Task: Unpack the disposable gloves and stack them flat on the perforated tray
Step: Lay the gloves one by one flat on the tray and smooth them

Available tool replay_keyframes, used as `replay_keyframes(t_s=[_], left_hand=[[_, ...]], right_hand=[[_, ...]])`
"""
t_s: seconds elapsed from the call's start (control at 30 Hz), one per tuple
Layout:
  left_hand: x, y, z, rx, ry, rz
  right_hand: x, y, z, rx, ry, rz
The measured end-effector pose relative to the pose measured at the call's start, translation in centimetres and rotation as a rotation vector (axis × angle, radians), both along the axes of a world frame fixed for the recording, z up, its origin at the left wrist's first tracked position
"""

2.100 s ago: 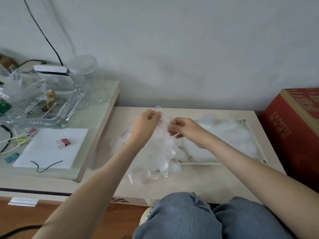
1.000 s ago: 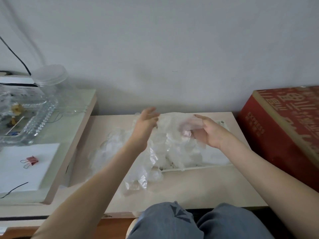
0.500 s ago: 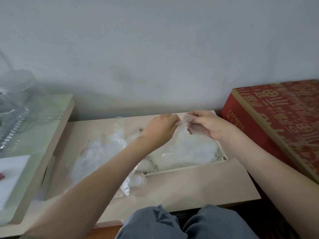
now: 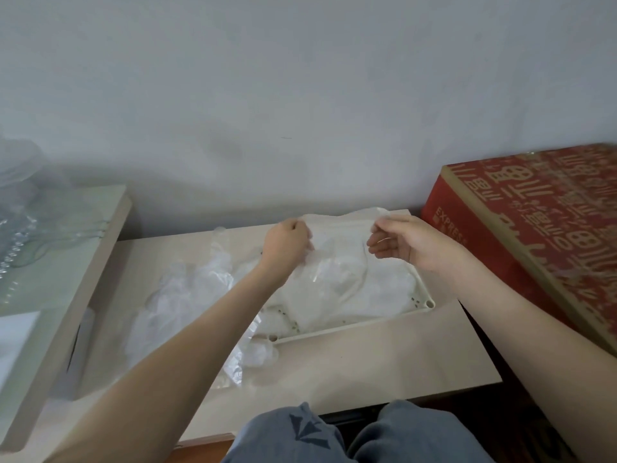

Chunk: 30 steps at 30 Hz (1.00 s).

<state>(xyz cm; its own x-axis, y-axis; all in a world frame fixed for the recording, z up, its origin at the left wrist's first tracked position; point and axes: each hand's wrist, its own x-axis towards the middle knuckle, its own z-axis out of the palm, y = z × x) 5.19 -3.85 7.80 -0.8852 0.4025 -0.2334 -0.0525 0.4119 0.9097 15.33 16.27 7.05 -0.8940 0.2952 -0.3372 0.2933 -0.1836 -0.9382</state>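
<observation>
A thin clear disposable glove is stretched between my two hands above the far side of the cream perforated tray. My left hand pinches its left edge and my right hand pinches its right edge. Several flattened clear gloves lie in the tray beneath. A crumpled heap of clear gloves and plastic wrapping sits on the low table, left of the tray and partly under my left forearm.
A red printed cardboard box stands close to the right of the table. A higher glass-topped side table with clear plastic containers adjoins the left. A wall runs right behind. My knees are at the table's front edge.
My hands have carried one glove from over the heap rightward to above the tray and have pulled apart, spreading it. The view has swung to the right.
</observation>
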Motion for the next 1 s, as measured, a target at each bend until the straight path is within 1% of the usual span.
replay_keyframes(t_s=[0.07, 0.17, 0.27, 0.33, 0.47, 0.6, 0.67, 0.7, 0.77, 0.87, 1.0], left_hand=[[-0.2, -0.1, -0.8, -0.028, -0.056, 0.043], [-0.1, 0.0, -1.8, -0.020, -0.126, 0.025], [0.3, 0.4, -2.1, 0.104, -0.200, -0.024], [0.3, 0.4, -2.1, 0.145, -0.218, -0.073], [-0.7, -0.1, -2.6, 0.121, -0.240, -0.049], [-1.6, -0.6, -3.6, 0.151, -0.462, 0.128], [-2.1, -0.7, -4.6, 0.126, -0.511, 0.177], [-2.1, -0.9, -5.0, 0.110, -0.505, 0.191], [-2.1, -1.2, -5.7, 0.051, -0.403, 0.173], [-1.9, -1.8, -6.3, -0.079, -0.230, 0.147], [-2.0, -1.8, -6.8, -0.180, -0.132, 0.107]], right_hand=[[-0.3, -0.1, -0.9, -0.082, 0.010, -0.023], [-0.7, -1.2, -2.4, -0.212, 0.000, -0.005], [-1.2, -2.5, -3.8, -0.278, -0.055, 0.119], [-1.3, -3.2, -4.0, -0.302, -0.087, 0.201], [-1.6, -3.5, -3.7, -0.245, -0.110, 0.225], [-1.9, -1.9, -4.7, -0.155, -0.157, 0.244], [-1.9, -1.1, -5.2, -0.106, -0.179, 0.200], [-1.9, -0.8, -5.4, -0.097, -0.178, 0.166], [-1.8, -0.1, -5.5, -0.086, -0.188, 0.126], [-2.1, 0.6, -5.6, 0.051, -0.204, 0.078], [-2.9, 1.0, -6.2, 0.237, -0.142, -0.135]])
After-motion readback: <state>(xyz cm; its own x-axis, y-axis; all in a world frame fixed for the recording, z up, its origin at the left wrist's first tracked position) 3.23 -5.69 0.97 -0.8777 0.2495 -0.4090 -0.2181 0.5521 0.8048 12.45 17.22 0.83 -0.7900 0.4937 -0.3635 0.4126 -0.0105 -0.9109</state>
